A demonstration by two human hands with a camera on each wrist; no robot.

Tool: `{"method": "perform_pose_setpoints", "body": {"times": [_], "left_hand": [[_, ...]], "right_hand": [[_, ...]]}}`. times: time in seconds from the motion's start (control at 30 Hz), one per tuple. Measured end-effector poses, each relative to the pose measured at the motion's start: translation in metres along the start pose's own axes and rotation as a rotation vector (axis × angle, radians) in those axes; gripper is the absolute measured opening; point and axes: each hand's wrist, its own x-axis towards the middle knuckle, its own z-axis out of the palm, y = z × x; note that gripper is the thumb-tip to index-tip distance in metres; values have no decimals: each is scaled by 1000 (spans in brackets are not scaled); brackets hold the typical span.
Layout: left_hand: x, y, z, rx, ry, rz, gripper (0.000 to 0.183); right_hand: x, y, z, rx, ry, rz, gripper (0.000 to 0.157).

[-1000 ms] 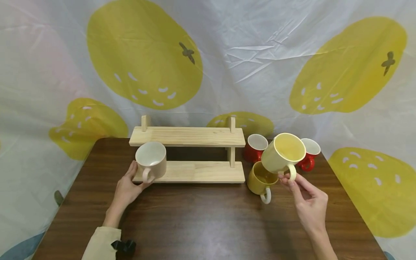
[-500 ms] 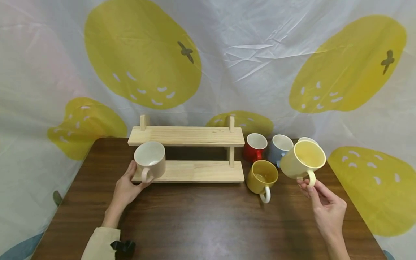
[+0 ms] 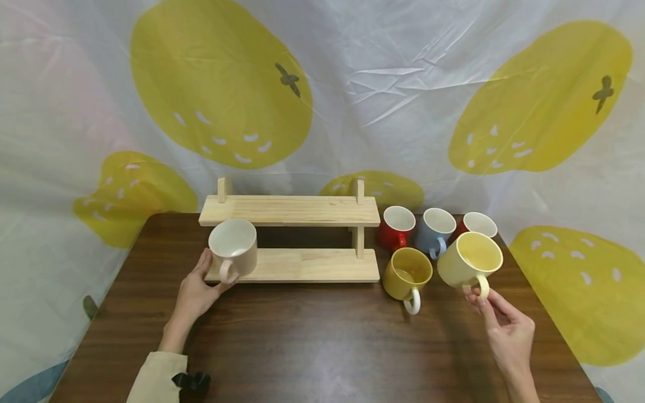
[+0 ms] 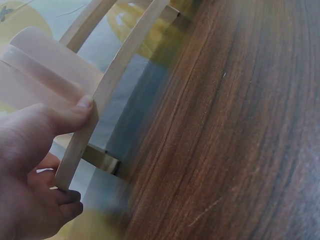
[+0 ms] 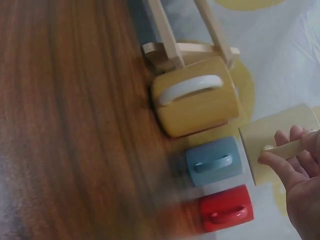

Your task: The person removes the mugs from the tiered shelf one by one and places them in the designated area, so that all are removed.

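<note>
A pale pinkish-white mug (image 3: 233, 249) stands at the left end of the lower shelf of a two-tier wooden rack (image 3: 312, 266). Around its lower left side curls my left hand (image 3: 199, 291), thumb beside the mug's handle; in the left wrist view its thumb and lower fingers also meet the board end (image 4: 67, 172). My right hand (image 3: 509, 327) pinches the handle of a pale yellow mug (image 3: 468, 260), which is tilted and raised over the table's right side. A mustard mug (image 3: 407, 274) with a white handle stands left of it.
Behind the mustard mug stand a red mug (image 3: 397, 228) and a light blue mug (image 3: 435, 232). Another red mug (image 3: 478, 224) is partly hidden by the pale yellow one. The upper shelf (image 3: 289, 210) backs onto a lemon-print cloth (image 3: 393, 123). The brown table (image 3: 312, 341) extends in front.
My right hand has carried the pale yellow mug rightward, then slightly down, uncovering the light blue mug. My left hand and its mug stay in place.
</note>
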Motion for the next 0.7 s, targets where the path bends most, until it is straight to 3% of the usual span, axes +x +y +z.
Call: {"method": "perform_pose_setpoints", "body": {"times": [0.27,0.53,0.7], "left_hand": [[1,0,0,-5,3,2,110],[1,0,0,2,3,5,110],[1,-1,1,9,3,0,111]], "right_hand": [[-7,14,-6,2,18,56,25],[-12,25,-10,100,22,121,27],[-16,33,-12,71,11,156,26]]}}
